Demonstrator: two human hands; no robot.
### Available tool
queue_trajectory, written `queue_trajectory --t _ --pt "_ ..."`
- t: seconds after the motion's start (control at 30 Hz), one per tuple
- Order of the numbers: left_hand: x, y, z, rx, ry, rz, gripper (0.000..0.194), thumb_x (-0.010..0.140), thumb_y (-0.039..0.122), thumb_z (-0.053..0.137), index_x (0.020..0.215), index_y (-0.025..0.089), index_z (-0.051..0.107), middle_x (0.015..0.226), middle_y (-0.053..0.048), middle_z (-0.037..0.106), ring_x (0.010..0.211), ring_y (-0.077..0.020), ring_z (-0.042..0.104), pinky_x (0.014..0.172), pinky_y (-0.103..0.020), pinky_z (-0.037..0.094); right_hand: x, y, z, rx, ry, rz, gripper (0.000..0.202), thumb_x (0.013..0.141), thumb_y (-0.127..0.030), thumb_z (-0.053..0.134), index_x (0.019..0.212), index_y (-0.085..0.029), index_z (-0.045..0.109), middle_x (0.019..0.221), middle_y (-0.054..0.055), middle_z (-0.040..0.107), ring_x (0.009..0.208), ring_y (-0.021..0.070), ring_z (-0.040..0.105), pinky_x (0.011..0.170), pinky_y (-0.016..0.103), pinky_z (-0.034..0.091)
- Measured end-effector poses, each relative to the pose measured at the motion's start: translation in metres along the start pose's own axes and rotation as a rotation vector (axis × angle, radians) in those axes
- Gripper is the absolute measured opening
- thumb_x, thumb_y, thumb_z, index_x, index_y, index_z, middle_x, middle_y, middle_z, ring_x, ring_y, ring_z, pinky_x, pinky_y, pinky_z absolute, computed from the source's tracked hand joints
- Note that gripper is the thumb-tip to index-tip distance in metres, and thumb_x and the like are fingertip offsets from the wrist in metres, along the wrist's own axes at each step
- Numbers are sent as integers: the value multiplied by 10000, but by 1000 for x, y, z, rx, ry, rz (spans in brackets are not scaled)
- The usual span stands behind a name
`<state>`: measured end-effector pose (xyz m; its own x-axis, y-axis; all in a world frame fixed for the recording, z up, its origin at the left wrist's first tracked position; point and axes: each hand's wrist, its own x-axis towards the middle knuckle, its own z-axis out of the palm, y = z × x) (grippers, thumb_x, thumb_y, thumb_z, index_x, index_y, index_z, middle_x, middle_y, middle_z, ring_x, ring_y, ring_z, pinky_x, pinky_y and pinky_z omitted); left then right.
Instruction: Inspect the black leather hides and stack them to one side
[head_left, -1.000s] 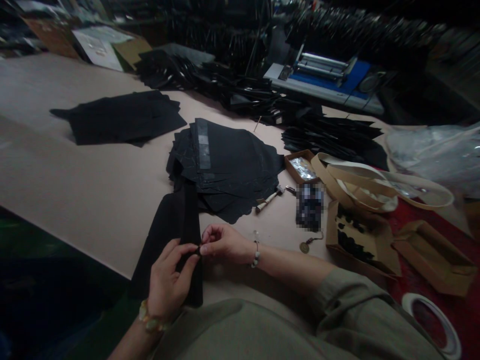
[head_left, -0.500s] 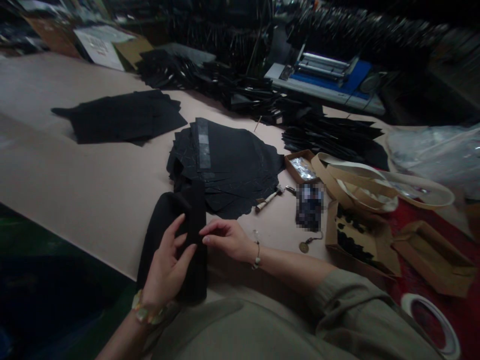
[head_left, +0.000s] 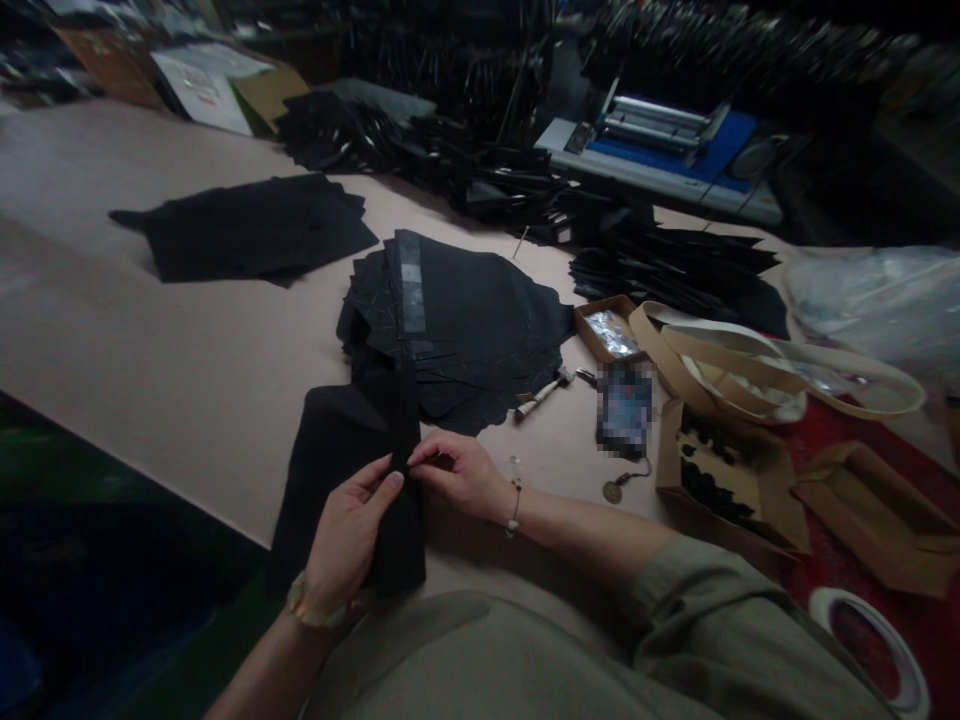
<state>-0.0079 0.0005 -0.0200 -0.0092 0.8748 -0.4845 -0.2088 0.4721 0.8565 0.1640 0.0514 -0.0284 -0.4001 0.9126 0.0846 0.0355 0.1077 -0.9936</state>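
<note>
A black fabric piece [head_left: 322, 430] lies at the table's front edge, before my body. My left hand [head_left: 352, 525] pinches its raised fold between thumb and fingers. Just to the right, my right hand [head_left: 461, 475] has thumb and index finger pressed together at the same fold; anything small between those fingertips is hidden. Beyond both hands sits a stack of black pieces [head_left: 480, 300] with a pale strip on top. Right of the stack is a small hammer-like tool [head_left: 541, 395].
At the right are a box of black parts [head_left: 772, 475], an open carton [head_left: 877, 510], a tape roll [head_left: 870, 640], looped tan strips [head_left: 720, 370] and a phone-like item [head_left: 626, 410]. Another black pile [head_left: 255, 230] lies at back left, with more heaps [head_left: 465, 175] behind.
My left hand has moved slightly right and its spread fingers have closed on the fabric. The fabric's left part now lies flatter. My right hand has barely moved.
</note>
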Motion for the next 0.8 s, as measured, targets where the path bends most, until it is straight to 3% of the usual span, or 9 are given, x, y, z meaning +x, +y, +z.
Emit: queue_trajectory --t 0.2,0.33,0.8 --pt "5 -1 -2 121 93 39 615 711 516 771 1202 157 679 1038 -95 747 1073 -267 662 1002 -386 483 -1 2 1 -99 -20 -73 82 843 -274 700 872 -199 708 853 27 653 789 150 605 738 273 476" --pt "6 0 -1 145 112 63 629 660 547 792 1132 140 713 984 -99 755 1021 -277 673 951 -373 506 -1 2 1 -131 -4 -107 44 838 -223 699 870 -194 707 840 20 664 781 143 617 730 260 486" --pt "-5 11 5 14 49 -43 639 682 530 789 1194 168 665 964 -59 742 904 -207 680 806 -267 513 -4 -3 1 -117 64 -204 79 864 -269 685 862 -191 692 862 38 671 814 145 630 752 262 509"
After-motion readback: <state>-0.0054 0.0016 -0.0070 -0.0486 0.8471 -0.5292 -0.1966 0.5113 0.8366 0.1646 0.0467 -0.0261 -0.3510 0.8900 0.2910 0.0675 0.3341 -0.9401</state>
